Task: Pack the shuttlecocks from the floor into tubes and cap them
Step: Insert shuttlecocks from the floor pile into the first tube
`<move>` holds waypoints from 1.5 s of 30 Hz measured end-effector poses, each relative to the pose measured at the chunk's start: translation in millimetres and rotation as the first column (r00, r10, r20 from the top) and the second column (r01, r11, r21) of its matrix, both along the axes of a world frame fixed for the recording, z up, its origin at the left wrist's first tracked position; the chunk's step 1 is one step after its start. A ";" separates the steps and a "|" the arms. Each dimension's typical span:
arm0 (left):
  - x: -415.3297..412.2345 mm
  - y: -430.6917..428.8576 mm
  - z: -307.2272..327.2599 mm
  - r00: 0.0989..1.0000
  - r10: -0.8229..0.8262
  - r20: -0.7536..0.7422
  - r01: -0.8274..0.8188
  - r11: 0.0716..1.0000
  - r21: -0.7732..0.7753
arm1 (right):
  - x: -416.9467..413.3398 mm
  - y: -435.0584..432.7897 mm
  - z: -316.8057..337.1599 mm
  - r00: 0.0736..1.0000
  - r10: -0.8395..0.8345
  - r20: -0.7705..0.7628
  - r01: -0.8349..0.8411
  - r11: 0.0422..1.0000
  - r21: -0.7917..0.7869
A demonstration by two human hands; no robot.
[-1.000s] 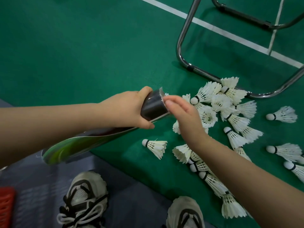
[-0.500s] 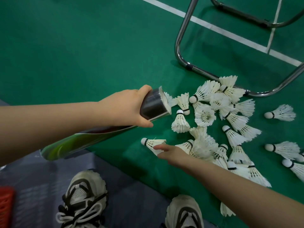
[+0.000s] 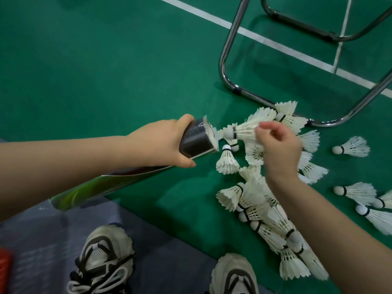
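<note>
Our right hand up from floor, fingers now pinching shuttlecock, cork at tube mouth. Our left hand grips tube near opening. Loose shuttlecocks heaped on floor beneath; chair frame behind.

Even overhead indoor light, medium bright. Floor darkens toward the top-left corner. Soft diffuse shadow under the chair frame, with hot specular streaks on its chrome. Dull sheen on the tube. Right hand fingers motion-blurred; the white shuttlecock it holds is near clipping. Left hand sharp. Wide-angle stretch: forearms balloon at the edges.
</note>
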State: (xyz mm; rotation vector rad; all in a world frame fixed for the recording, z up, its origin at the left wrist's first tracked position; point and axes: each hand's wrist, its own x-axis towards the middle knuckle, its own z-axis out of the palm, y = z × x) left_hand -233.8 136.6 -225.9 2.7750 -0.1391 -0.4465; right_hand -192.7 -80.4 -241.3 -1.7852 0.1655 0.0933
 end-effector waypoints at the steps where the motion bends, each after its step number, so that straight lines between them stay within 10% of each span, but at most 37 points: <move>1: 1.3 -2.4 2.0 1.000 -0.003 0.007 0.003 1.000 -0.002 | 3.6 -3.2 13.4 0.993 -0.030 0.113 0.026 0.999 0.036; 9: 27.6 -32.0 48.3 0.989 0.041 0.143 -0.013 0.980 -0.196 | 10.9 -1.2 73.9 0.773 0.338 0.537 -0.159 0.922 -0.352; 29: 66.8 -75.8 72.9 0.929 0.281 0.243 -0.043 0.731 -0.681 | 57.5 2.4 176.6 0.635 0.760 -0.136 -0.563 0.334 -0.756; 37: 82.2 -75.5 74.0 0.877 0.421 0.232 -0.069 0.588 -0.806 | 64.4 27.7 200.1 0.591 0.793 -0.147 -0.393 0.123 -0.911; 45: 93.8 -76.8 71.8 0.872 0.407 0.273 -0.027 0.596 -0.803 | 71.0 32.1 191.2 0.647 0.744 -0.166 -0.368 0.114 -0.923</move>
